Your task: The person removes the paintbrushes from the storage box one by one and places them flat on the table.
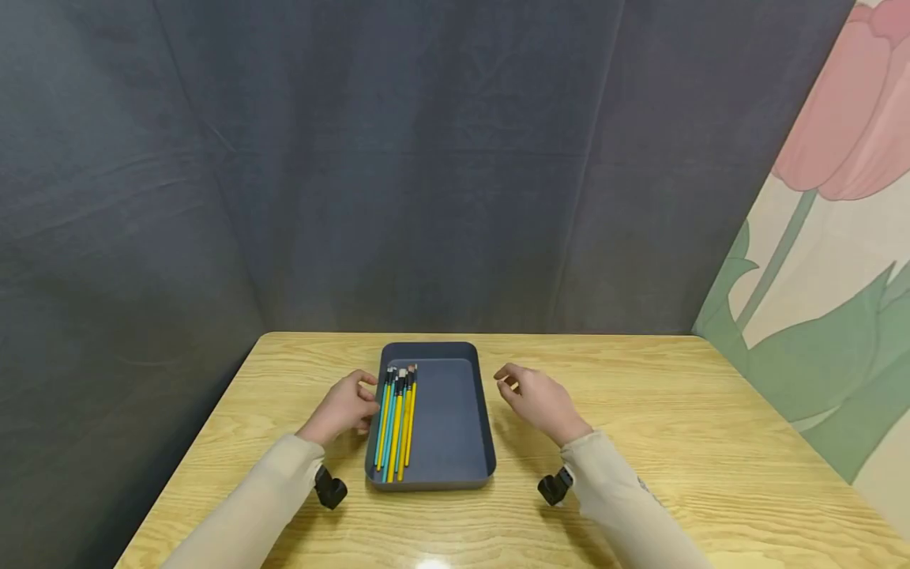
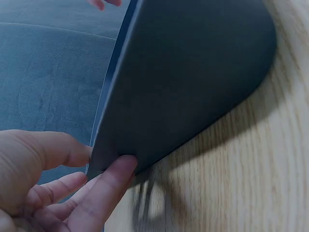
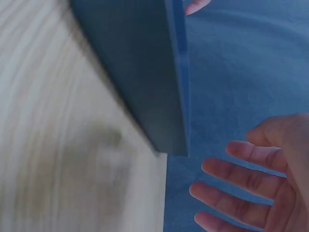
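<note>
A dark grey rectangular tray [image 1: 449, 419] lies on the wooden table. Several paintbrushes [image 1: 398, 419] with yellow and turquoise handles lie side by side along its left part, bristle ends toward the far side. My left hand [image 1: 347, 407] is at the tray's left side. In the left wrist view its fingertips [image 2: 126, 163] touch the tray's outer wall [image 2: 188, 77], with the thumb at the rim. To the right of the tray, my right hand [image 1: 542, 401] hovers with relaxed, slightly bent fingers. The right wrist view shows that hand [image 3: 260, 179] apart from the tray wall, holding nothing.
The light wooden table [image 1: 640, 411] extends on both sides of the tray. Behind it hangs a dark grey curtain [image 1: 426, 174], which also runs along the left. A panel with a painted tulip [image 1: 839, 118] stands at the right.
</note>
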`<state>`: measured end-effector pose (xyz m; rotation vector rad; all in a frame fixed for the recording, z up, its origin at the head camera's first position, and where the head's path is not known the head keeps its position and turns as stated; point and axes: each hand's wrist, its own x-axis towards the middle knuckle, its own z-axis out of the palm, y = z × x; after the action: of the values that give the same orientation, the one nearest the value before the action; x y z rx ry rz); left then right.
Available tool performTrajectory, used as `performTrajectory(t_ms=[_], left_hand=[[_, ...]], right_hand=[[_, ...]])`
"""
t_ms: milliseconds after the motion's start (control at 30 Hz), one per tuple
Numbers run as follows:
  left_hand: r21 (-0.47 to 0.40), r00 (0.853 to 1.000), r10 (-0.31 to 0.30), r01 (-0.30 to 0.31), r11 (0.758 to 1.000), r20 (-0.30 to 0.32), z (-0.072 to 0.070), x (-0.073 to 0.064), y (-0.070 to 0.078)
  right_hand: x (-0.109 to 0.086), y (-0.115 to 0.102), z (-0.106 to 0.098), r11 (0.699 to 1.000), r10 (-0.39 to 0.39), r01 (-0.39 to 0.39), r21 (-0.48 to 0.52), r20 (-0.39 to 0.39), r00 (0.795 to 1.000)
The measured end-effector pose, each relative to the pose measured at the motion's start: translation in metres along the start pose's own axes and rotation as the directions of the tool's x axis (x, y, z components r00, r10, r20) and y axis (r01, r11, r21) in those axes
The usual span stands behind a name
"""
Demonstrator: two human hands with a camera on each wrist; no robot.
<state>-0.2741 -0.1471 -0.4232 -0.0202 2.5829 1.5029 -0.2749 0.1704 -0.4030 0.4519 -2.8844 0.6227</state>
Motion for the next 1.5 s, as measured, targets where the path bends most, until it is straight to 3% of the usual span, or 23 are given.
performTrajectory(t_ms=[200,400,700,967,1067,1267,1400,1500], left_hand=[[0.007,1.0,-0.007,0.007,1.0,0.002,0.0,-0.001,0.0],[-0.011,1.0,-0.012,0.012,1.0,0.005,0.0,0.001,-0.001],[-0.03,1.0,-0.005,0.006,1.0,0.016,-0.001,0.002,-0.003],[-0.014,1.0,-0.01,0.01,1.0,0.008,0.0,0.003,-0.002],[-0.015,1.0,-0.017,0.017,1.0,0.009,-0.001,0.003,-0.001],[-0.006,1.0,-0.02,0.02,1.0,0.008,-0.001,0.003,0.0],[-0.011,1.0,-0.028,0.029,1.0,0.012,-0.001,0.003,0.0],[-0.016,0.999,-0.031,0.031,0.999,0.016,-0.001,0.002,0.0]], right_hand=[[0.007,-0.012,-0.011,0.993,0.019,-0.02,0.114,0.016,1.0],[0.019,-0.022,-0.018,0.964,0.029,-0.042,0.264,0.052,0.998],[0.043,-0.036,-0.016,0.863,0.035,-0.094,0.496,0.128,0.991],[0.058,-0.059,-0.006,0.798,0.084,-0.187,0.573,0.202,0.976],[0.061,-0.068,0.002,0.761,0.114,-0.247,0.599,0.25,0.961],[0.065,-0.079,0.016,0.644,0.149,-0.365,0.672,0.358,0.922],[0.068,-0.081,0.024,0.57,0.174,-0.452,0.687,0.437,0.883],[0.071,-0.082,0.032,0.53,0.201,-0.507,0.68,0.48,0.854]])
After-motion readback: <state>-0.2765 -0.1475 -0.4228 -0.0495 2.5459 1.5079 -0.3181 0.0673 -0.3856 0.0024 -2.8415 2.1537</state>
